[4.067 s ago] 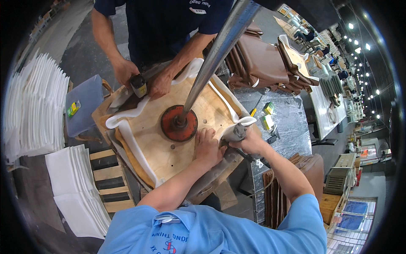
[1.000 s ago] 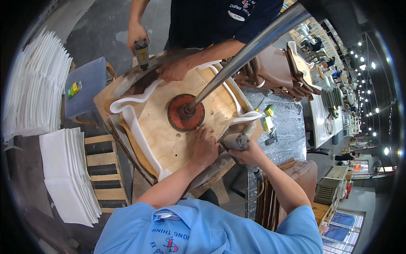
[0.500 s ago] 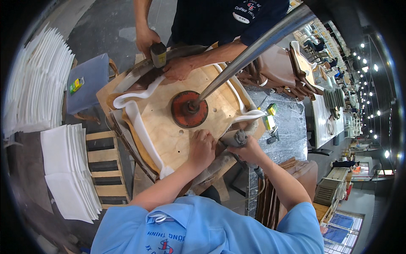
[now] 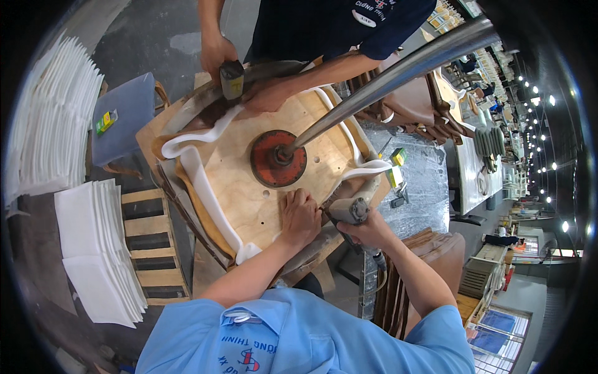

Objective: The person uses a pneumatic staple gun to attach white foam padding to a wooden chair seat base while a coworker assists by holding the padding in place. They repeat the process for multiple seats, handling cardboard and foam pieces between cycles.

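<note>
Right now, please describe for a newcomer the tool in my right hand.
Find the wooden panel bearing a red disc. By its lower-right edge, your right hand grips the tool. It looks plain grey, whereas the co-worker's tool shows a yellow patch.

The co-worker's right hand [image 4: 219, 61] has lowered its boxy grey, yellow-labelled air tool [image 4: 232, 81] to just beside their left hand [image 4: 268, 97]; a second ago it stood well apart. Since the earliest view, more brownish folded cover [image 4: 356, 184] shows between the white padding corner [image 4: 376, 166] and the bulky grey, hose-fed tool [image 4: 352, 210] in the wearer's right hand [image 4: 372, 230].
</note>
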A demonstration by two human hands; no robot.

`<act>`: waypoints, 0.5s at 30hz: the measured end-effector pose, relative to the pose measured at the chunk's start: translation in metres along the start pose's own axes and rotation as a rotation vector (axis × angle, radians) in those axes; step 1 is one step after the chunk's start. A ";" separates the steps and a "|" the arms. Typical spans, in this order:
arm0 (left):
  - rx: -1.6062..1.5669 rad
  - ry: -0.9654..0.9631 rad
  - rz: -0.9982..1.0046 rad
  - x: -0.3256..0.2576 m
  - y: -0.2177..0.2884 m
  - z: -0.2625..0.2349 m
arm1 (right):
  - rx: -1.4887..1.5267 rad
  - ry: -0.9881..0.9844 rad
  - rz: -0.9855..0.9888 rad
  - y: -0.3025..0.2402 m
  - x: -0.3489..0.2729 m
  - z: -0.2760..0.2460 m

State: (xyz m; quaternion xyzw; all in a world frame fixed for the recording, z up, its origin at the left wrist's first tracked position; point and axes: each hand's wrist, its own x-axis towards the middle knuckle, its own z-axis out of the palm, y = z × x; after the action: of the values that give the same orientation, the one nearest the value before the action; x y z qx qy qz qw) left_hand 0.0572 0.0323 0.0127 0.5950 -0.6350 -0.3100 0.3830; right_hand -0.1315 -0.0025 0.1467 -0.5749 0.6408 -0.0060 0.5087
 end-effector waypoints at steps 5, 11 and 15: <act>0.010 0.006 -0.034 0.000 0.000 0.004 | -0.051 -0.005 0.022 0.005 0.008 0.003; 0.009 -0.018 0.029 0.000 -0.010 -0.002 | -0.104 0.103 -0.114 0.000 0.011 0.014; 0.016 -0.062 0.105 -0.001 -0.011 -0.018 | -0.065 0.072 -0.010 -0.002 0.007 0.010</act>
State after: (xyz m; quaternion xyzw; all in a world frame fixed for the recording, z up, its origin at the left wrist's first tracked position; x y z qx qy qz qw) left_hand 0.0780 0.0335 0.0121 0.5539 -0.6796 -0.3025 0.3739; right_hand -0.1225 -0.0028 0.1385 -0.5937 0.6558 -0.0084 0.4663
